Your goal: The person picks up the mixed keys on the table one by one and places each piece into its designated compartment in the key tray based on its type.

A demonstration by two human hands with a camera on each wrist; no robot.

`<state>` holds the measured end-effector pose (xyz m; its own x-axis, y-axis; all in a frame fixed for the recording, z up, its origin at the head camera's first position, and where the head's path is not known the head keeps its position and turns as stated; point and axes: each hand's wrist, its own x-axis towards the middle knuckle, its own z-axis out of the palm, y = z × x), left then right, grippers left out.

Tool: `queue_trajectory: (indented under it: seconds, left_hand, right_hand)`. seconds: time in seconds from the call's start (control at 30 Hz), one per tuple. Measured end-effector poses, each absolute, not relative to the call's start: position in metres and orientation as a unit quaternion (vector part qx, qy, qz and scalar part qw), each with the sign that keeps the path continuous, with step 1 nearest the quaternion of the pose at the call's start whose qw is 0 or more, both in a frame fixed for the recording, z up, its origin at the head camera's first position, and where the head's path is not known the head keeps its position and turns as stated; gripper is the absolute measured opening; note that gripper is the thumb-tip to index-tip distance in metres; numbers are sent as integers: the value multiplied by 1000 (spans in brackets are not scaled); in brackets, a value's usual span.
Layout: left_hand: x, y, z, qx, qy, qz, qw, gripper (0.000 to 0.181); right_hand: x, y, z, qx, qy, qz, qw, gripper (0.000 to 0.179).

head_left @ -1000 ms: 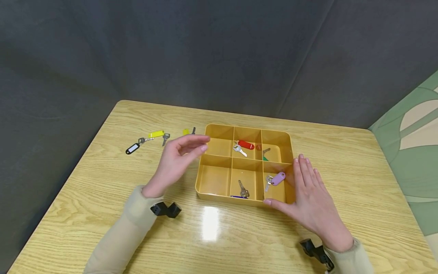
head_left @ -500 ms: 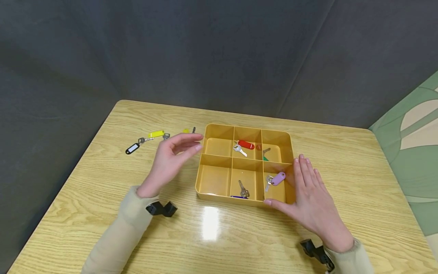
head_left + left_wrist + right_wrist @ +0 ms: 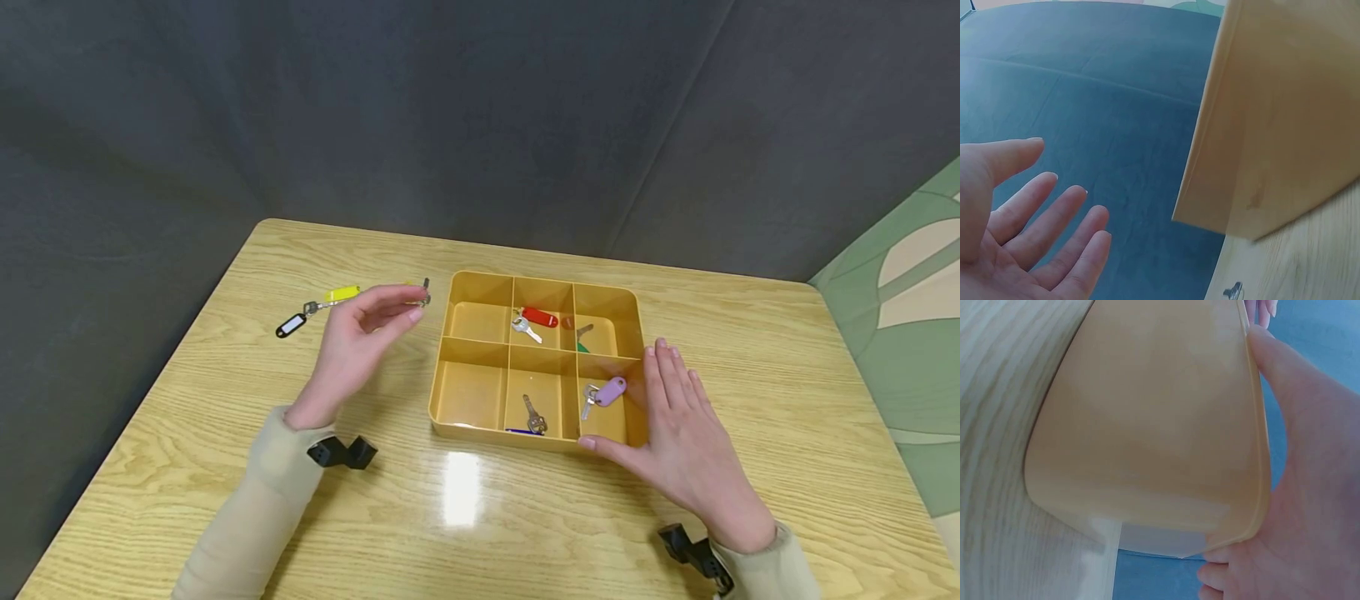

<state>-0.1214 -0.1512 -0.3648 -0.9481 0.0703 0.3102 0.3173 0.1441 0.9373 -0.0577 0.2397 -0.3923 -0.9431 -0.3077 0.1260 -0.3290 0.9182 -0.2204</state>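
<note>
Hands: right braces tray; left hovers over yellow-tagged key.

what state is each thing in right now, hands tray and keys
left hand: open, fingers relaxed, over the loose keys left of the tray
right hand: open, flat against the tray's right wall
divided tray: upright on the table, four compartments hold keys
purple-tagged key: lying in front right compartment
black-tagged key: loose on the table

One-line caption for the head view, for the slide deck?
Right hand steadies a six-compartment tray while left hand hovers by loose tagged keys.
</note>
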Motion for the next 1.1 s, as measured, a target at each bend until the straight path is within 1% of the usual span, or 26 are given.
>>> queue_trajectory:
  seconds: [1.1]
  left_hand:
    - [-127,-183,-371,-71,-782,-606,131,29]
  right_hand:
    - [-58,240,-392,166,-978,120,47,130]
